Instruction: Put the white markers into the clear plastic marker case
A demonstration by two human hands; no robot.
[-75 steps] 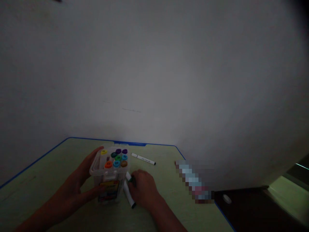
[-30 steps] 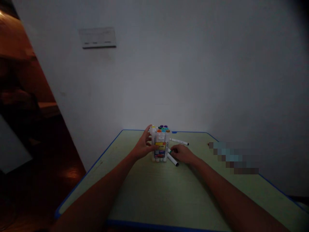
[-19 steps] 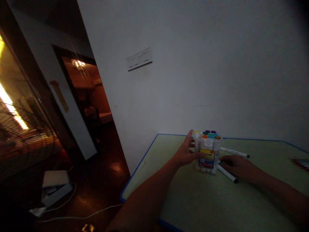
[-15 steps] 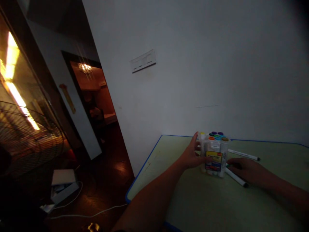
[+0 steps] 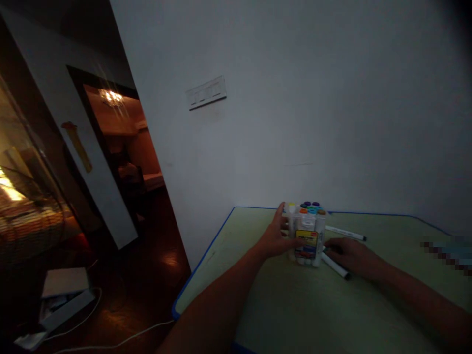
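A clear plastic case point(image 5: 307, 243) with a yellow label stands upright on the table, full of markers with coloured caps point(image 5: 311, 210). My left hand point(image 5: 276, 237) is wrapped around its left side, thumb across the front. Just right of the case, my right hand point(image 5: 344, 253) is closed, fingers curled near the tabletop. A small green end shows at its fingertips, seemingly of a marker mostly hidden by the hand. One white marker with a black end point(image 5: 336, 264) lies under and in front of those fingers. Behind the hand lies another white marker point(image 5: 346, 233).
The pale green table point(image 5: 295, 314) has a blue edge and stands against a white wall point(image 5: 332, 98). A blurred, pixelated object point(image 5: 452, 253) is at the table's right. On the floor at left are an open white box point(image 5: 66, 295) and a white cable point(image 5: 121, 341).
The view has turned right, so everything sits further left, and the pixelated object has come in at the right edge. Both hands keep their places by the case and markers.
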